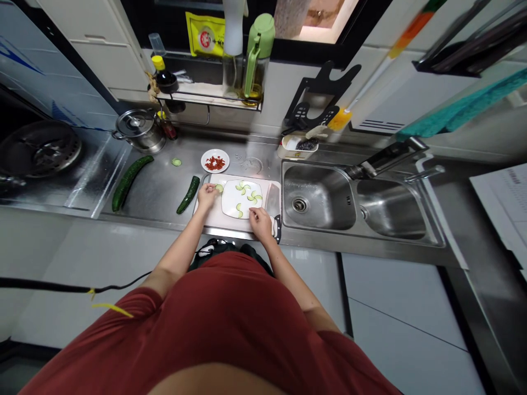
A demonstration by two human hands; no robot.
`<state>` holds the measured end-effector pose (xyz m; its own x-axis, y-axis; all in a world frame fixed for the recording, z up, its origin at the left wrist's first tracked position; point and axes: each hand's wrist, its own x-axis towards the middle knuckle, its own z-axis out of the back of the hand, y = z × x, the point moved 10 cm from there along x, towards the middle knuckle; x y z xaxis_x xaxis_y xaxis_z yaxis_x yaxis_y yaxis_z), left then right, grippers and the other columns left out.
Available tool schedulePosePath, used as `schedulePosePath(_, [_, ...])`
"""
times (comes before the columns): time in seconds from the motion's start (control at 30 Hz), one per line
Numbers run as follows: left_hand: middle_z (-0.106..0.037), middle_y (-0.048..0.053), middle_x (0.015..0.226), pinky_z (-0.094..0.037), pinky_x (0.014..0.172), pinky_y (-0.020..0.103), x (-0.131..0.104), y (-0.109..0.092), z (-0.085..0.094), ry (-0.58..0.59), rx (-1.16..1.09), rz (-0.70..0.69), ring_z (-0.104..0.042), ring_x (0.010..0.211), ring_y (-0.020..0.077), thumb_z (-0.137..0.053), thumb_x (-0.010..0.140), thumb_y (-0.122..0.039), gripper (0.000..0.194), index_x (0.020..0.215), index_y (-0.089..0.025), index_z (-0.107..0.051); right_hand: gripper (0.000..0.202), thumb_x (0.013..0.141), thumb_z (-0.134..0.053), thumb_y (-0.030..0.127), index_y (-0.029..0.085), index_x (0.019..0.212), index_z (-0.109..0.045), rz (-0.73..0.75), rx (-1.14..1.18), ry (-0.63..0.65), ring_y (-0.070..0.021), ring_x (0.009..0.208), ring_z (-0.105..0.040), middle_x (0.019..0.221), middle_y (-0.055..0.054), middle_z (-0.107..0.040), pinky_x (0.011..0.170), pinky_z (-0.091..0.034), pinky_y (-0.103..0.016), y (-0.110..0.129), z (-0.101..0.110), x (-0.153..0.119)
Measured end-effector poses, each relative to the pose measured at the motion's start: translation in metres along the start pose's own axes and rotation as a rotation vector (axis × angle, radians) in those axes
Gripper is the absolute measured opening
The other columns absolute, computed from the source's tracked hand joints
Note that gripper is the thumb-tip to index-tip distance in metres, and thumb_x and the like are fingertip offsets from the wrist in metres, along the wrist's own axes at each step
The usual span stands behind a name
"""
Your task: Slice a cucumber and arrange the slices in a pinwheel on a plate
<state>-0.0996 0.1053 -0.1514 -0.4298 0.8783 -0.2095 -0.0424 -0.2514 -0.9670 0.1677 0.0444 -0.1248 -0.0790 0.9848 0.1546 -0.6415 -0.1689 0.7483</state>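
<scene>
A white square plate (230,207) rests on a pale cutting board (214,219), with curved cucumber slices (254,197) laid on it in small groups. Left of the plate, my left hand (207,197) has its fingertips closed on a round cucumber slice (219,188). My right hand (261,223) is at the plate's lower right edge, fingers curled and pinched together; whatever they hold is too small to make out. Beside it, on the board's right side, lies a kitchen knife (272,198), its dark handle (277,228) partly behind my right wrist.
A cut cucumber (188,195), a whole cucumber (132,182) and a cucumber end (176,162) lie left of the board. Behind it stands a round plate (205,163) of red pieces. A steel pot (142,131) is back left; a double sink (317,214) is right.
</scene>
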Motion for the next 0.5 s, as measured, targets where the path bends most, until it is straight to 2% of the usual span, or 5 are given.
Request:
schedulePosePath(0.1, [-0.06,-0.003,0.065,-0.044,0.065,0.023,-0.003,-0.024,-0.016,0.091,-0.166,-0.025,-0.056,0.061,0.0089,-0.072,0.058,-0.019,0.026,0.081,-0.016,-0.06,0.03,0.088,-0.045,0.028,0.017,0.101,-0.069,0.035,0.064,-0.06,-0.0193,0.075,-0.056,0.087,-0.007,-0.064,0.075,-0.046,-0.032,0.015,0.011,0.015])
schedulePosePath(0.3, [-0.062,-0.001,0.07,-0.045,0.065,0.023,-0.026,-0.087,-0.038,0.239,-0.259,-0.137,-0.058,0.065,0.0097,-0.078,0.059,-0.028,0.032,0.084,-0.017,-0.063,0.027,0.086,-0.05,0.032,0.018,0.102,-0.067,0.066,0.241,-0.177,-0.0166,0.072,-0.055,0.092,-0.007,-0.066,0.073,-0.047,-0.031,0.054,0.046,0.052])
schedulePosePath(0.4, [-0.062,-0.002,0.072,-0.046,0.066,0.022,-0.039,-0.109,-0.044,0.294,-0.279,-0.192,-0.058,0.066,0.0091,-0.08,0.06,-0.029,0.032,0.085,-0.018,-0.064,0.029,0.084,-0.054,0.036,0.019,0.103,-0.067,0.044,0.336,-0.181,-0.0162,0.073,-0.055,0.087,-0.005,-0.066,0.073,-0.046,-0.03,0.07,0.059,0.068])
schedulePosePath(0.5, [-0.063,-0.001,0.073,-0.046,0.067,0.022,-0.051,-0.123,-0.049,0.356,-0.266,-0.22,-0.058,0.067,0.0088,-0.08,0.062,-0.029,0.03,0.086,-0.017,-0.065,0.03,0.082,-0.058,0.04,0.019,0.102,-0.066,0.019,0.457,-0.137,-0.0161,0.077,-0.056,0.087,-0.004,-0.066,0.074,-0.046,-0.029,0.083,0.064,0.081])
